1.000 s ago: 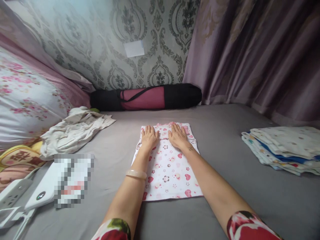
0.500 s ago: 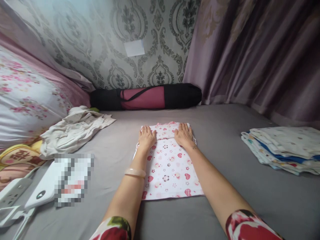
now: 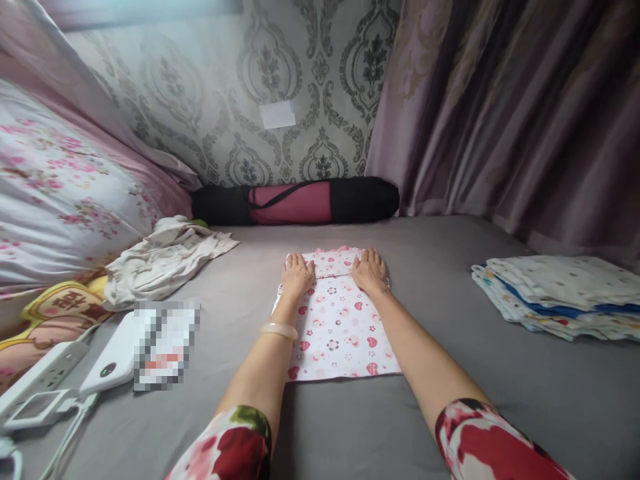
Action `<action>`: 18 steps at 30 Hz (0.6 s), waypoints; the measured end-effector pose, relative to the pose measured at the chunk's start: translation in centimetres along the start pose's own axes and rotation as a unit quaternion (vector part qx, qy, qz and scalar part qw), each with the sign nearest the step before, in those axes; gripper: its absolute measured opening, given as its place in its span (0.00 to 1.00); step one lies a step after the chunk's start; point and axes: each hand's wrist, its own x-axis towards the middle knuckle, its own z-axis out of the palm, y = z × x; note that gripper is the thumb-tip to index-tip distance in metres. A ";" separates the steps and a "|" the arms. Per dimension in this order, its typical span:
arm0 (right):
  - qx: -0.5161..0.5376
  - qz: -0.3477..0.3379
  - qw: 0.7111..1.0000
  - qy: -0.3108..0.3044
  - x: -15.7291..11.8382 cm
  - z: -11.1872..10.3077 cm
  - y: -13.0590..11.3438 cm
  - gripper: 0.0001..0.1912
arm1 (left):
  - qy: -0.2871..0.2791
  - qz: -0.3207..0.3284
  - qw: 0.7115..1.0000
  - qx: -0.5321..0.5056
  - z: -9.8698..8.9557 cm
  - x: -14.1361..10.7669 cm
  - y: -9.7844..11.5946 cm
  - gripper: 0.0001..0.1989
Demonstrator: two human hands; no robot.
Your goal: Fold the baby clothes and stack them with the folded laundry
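A white cotton garment (image 3: 340,327) printed with red hearts and small flowers lies flat before me, its far end folded over into a band with a bit of pink trim at the edge. My left hand (image 3: 298,272) rests palm down on the left end of that band, fingers stretched forward. On the band's right end lies my right hand (image 3: 370,270), also flat with the fingers extended. Neither hand grips the cloth. The garment's side edges are partly hidden under my hands and forearms.
A stack of folded clothes (image 3: 560,293) sits at right. At left are a crumpled pale cloth (image 3: 160,263), a yellow cushion (image 3: 65,300), a white power bank (image 3: 117,353) and a power strip (image 3: 50,377) with cables. A black and maroon rolled bag (image 3: 295,201) lies along the wall.
My view has tilted up slightly, so the scene sits a little differently in the picture. Both hands stay flat on the folded band, and the garment looks the same.
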 end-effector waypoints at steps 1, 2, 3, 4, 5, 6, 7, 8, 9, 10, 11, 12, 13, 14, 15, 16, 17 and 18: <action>0.001 -0.004 1.000 -0.011 0.1 -0.2 0.1 0.31 | -0.003 0.002 1.000 -0.004 0.0 0.0 -0.1 0.31; 0.004 -0.008 1.000 -0.027 0.2 -0.4 0.2 0.31 | -0.007 0.006 1.000 -0.008 -0.1 0.1 -0.2 0.32; 0.007 -0.012 0.999 -0.046 0.4 -0.7 0.4 0.31 | -0.013 0.008 1.000 -0.012 -0.3 0.3 -0.3 0.32; 0.011 -0.018 0.997 -0.070 0.5 -1.0 0.6 0.32 | -0.021 0.013 1.000 -0.016 -0.4 0.4 -0.5 0.32; 0.015 -0.026 0.995 -0.096 0.6 -1.4 0.9 0.32 | -0.031 0.021 0.999 -0.018 -0.7 0.5 -0.7 0.32; 0.018 -0.037 0.992 -0.121 0.6 -1.8 1.2 0.33 | -0.042 0.033 0.998 -0.020 -0.9 0.7 -1.0 0.31; 0.019 -0.051 0.988 -0.142 0.5 -2.2 1.6 0.33 | -0.055 0.048 0.997 -0.020 -1.2 0.8 -1.2 0.30; 0.017 -0.064 0.985 -0.159 0.3 -2.6 2.0 0.34 | -0.066 0.064 0.996 -0.018 -1.4 0.8 -1.6 0.29; 0.013 -0.078 0.982 -0.171 -0.1 -2.9 2.5 0.34 | -0.077 0.078 0.994 -0.014 -1.6 0.7 -2.0 0.29; 0.009 -0.091 0.980 -0.177 -0.6 -3.2 3.0 0.34 | -0.088 0.089 0.992 -0.011 -1.8 0.6 -2.4 0.30; 0.004 -0.102 0.979 -0.178 -1.2 -3.4 3.6 0.34 | -0.097 0.096 0.991 -0.008 -1.8 0.3 -2.9 0.32; 0.000 -0.113 0.978 -0.176 -1.9 -3.5 4.1 0.35 | -0.104 0.102 0.989 -0.005 -1.9 0.0 -3.5 0.35; -0.002 -0.125 0.977 -0.172 -2.7 -3.6 4.7 0.35 | -0.108 0.107 0.988 -0.003 -1.9 -0.5 -4.1 0.36; -0.003 -0.139 0.976 -0.168 -3.6 -3.7 5.2 0.35 | -0.112 0.113 0.987 -0.002 -2.0 -1.0 -4.8 0.38; -0.001 -0.152 0.975 -0.164 -4.6 -3.8 5.7 0.36 | -0.115 0.120 0.986 -0.001 -2.1 -1.7 -5.5 0.38; 0.001 -0.166 0.973 -0.161 -5.5 -4.0 6.3 0.36 | -0.118 0.126 0.985 0.001 -2.2 -2.3 -6.3 0.39; 0.003 -0.180 0.971 -0.159 -6.5 -4.2 6.8 0.36 | -0.121 0.131 0.984 0.004 -2.5 -3.0 -7.0 0.39; 0.005 -0.196 0.968 -0.158 -7.5 -4.4 7.3 0.37 | -0.125 0.135 0.983 0.007 -2.8 -3.8 -7.7 0.40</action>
